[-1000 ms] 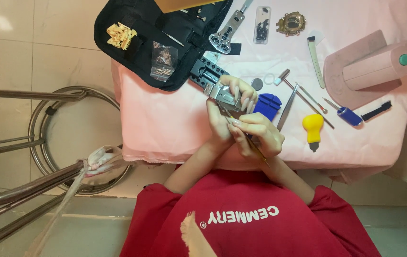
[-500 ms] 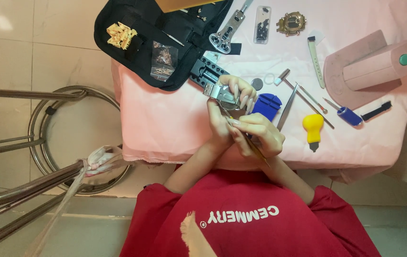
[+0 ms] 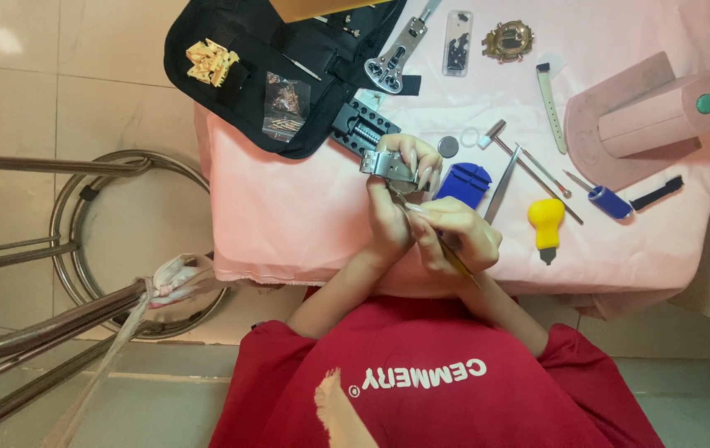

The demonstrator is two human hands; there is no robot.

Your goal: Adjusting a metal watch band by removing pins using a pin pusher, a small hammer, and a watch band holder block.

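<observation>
My left hand (image 3: 388, 220) is raised over the pink cloth table (image 3: 288, 216) and grips a silver metal watch with its bracelet (image 3: 388, 166), fingers curled over the top. My right hand (image 3: 458, 236) sits just right of it, touching it, and pinches a thin metal pin tool (image 3: 453, 259) like a pen. The tool's tip points up-left at the underside of the watch. Right behind my hands lie a blue plastic block (image 3: 464, 182) and steel tweezers (image 3: 500, 176).
A black tool pouch (image 3: 288, 75), a case wrench (image 3: 395, 62), a clear box (image 3: 457, 41) and a gold watch case (image 3: 511, 40) lie at the back. A yellow-handled tool (image 3: 546, 226), a blue screwdriver (image 3: 605, 201) and a pink press (image 3: 645, 116) sit right. A metal stool (image 3: 114, 249) stands left.
</observation>
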